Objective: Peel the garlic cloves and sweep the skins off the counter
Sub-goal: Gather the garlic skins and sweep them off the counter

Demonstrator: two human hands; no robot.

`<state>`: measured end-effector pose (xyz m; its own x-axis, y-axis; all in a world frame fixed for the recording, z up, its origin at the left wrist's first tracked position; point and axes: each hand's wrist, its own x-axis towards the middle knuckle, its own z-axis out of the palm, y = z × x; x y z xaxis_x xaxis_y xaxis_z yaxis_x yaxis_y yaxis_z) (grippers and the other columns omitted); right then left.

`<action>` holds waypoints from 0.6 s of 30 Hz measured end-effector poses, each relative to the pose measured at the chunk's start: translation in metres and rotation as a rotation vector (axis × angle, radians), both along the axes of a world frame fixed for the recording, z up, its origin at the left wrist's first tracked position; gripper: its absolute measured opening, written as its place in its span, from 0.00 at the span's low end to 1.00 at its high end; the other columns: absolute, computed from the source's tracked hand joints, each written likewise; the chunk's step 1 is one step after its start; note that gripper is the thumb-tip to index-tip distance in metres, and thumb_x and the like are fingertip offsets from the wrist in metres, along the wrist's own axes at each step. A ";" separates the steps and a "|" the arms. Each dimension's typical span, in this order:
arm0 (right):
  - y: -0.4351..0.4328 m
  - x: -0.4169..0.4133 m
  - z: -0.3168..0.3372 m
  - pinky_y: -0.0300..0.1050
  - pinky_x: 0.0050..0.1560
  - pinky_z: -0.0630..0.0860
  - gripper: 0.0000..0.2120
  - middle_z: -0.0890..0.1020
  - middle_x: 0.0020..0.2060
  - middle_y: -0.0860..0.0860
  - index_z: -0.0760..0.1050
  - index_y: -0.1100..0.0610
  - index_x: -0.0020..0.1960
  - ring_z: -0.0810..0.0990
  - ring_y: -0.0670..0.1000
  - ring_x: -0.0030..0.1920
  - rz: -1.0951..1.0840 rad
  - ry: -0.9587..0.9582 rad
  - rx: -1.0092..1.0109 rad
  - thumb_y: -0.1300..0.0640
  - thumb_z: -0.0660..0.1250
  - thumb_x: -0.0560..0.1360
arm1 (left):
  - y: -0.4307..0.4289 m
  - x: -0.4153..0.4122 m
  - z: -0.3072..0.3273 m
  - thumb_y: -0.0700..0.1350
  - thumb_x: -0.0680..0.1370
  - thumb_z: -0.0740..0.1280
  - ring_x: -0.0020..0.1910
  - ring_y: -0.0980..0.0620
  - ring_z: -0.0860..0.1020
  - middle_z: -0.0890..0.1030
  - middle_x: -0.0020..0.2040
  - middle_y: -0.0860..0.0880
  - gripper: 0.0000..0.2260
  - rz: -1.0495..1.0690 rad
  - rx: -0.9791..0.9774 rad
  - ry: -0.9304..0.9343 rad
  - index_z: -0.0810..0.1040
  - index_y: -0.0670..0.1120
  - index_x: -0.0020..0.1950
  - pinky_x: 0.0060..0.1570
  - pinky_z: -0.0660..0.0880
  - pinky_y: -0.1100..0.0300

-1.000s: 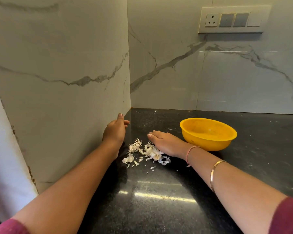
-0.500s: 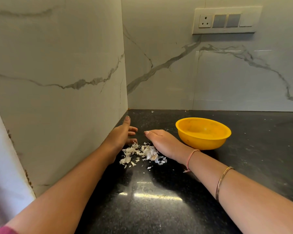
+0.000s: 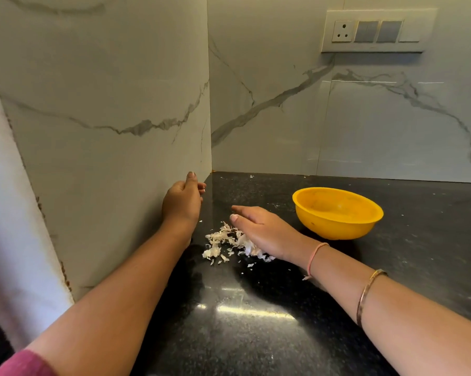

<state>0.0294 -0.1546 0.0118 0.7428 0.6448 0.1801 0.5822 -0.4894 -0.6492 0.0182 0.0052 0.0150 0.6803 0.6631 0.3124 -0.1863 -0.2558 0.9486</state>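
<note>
The garlic skins [image 3: 228, 244] lie in a small heap on the black counter [image 3: 256, 335], close to the corner where the two marble walls meet. A few tiny bits lie apart from the heap, some near the back wall and some by the yellow bowl [image 3: 334, 226].

The right hand [image 3: 264, 229] is flat, with its fingers straight. Its side rests on the right part of the heap, and it grips nothing. The left hand [image 3: 181, 202] is up beside the left wall, with the thumb pointing up. Its fingers are bent and turned away, so I cannot tell if they hold a bit of skin.

No cloves show on the counter, so the job now looks like sweeping.

The skins are thin, dry and very light, like paper. A quick move or a puff of air could blow them away. They break into crumbs when squeezed, and small bits may stick to fingers. Picking them up one by one would be slow.

The counter is smooth and shiny, so the skins should slide easily. The best way is to keep the side of the flat hand low on the counter and push the whole heap slowly. The other hand can cup at the edge to catch it. The loose bits need their own gentle sweep.
</note>
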 end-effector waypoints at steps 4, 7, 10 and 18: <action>0.007 0.003 -0.013 0.52 0.65 0.64 0.21 0.76 0.59 0.58 0.73 0.59 0.60 0.70 0.59 0.65 -0.092 -0.048 -0.112 0.47 0.48 0.82 | 0.001 0.000 -0.005 0.55 0.83 0.49 0.55 0.44 0.77 0.79 0.49 0.45 0.21 -0.066 0.039 0.174 0.76 0.47 0.42 0.48 0.69 0.56; 0.019 0.003 -0.020 0.59 0.63 0.65 0.19 0.78 0.50 0.57 0.72 0.55 0.47 0.74 0.59 0.58 -0.105 -0.124 -0.138 0.46 0.47 0.81 | -0.005 -0.003 -0.006 0.55 0.83 0.45 0.62 0.44 0.72 0.75 0.63 0.42 0.25 -0.171 0.186 0.383 0.79 0.44 0.54 0.59 0.65 0.54; 0.026 -0.002 -0.019 0.55 0.64 0.66 0.19 0.78 0.57 0.54 0.74 0.53 0.60 0.74 0.55 0.60 -0.010 -0.070 -0.074 0.49 0.47 0.82 | -0.013 -0.005 -0.005 0.56 0.83 0.44 0.66 0.44 0.70 0.72 0.68 0.41 0.28 -0.276 0.344 0.559 0.77 0.42 0.62 0.64 0.63 0.53; 0.004 0.006 0.001 0.49 0.59 0.68 0.19 0.79 0.56 0.60 0.75 0.65 0.58 0.75 0.56 0.58 -0.186 0.034 0.233 0.54 0.51 0.82 | -0.010 -0.009 -0.006 0.55 0.83 0.48 0.46 0.46 0.81 0.83 0.43 0.45 0.25 -0.208 0.325 0.315 0.79 0.45 0.40 0.54 0.74 0.52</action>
